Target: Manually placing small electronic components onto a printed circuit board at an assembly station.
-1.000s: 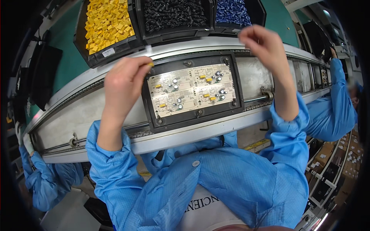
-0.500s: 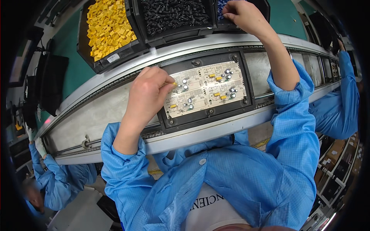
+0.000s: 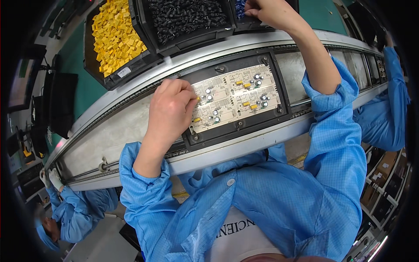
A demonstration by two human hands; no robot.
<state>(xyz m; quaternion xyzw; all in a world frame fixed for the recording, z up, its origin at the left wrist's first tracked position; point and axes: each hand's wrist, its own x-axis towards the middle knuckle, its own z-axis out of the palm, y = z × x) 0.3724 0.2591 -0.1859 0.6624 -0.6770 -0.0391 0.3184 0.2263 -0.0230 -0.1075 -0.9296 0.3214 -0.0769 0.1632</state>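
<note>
A cream circuit board panel [image 3: 214, 118] lies in a black carrier frame [image 3: 286, 102] in front of me. Yellow box capacitors and round silver-topped capacitors stand on it in several clusters. At the panel's upper left, my left hand [image 3: 171, 107] is closed in a pinch, with a small yellow box capacitor [image 3: 198, 99] at its fingertips. My right hand [image 3: 273, 13] reaches up to a bin of small blue parts [image 3: 240, 8]. Its fingers are curled together at the blue parts, and whatever they grip is hidden.
Bins of yellow box capacitors [image 3: 115, 39] and small black parts [image 3: 187, 19] stand beyond the metal conveyor rail [image 3: 192, 61]. The carrier rests between the conveyor's two rails. Co-workers in blue sit at far left [image 3: 76, 209] and right [image 3: 379, 118]. Dark monitors stand at left.
The view has shifted slightly, so the bins sit higher and further left. My left hand stays at the same board spot; my right hand remains at the blue parts.
</note>
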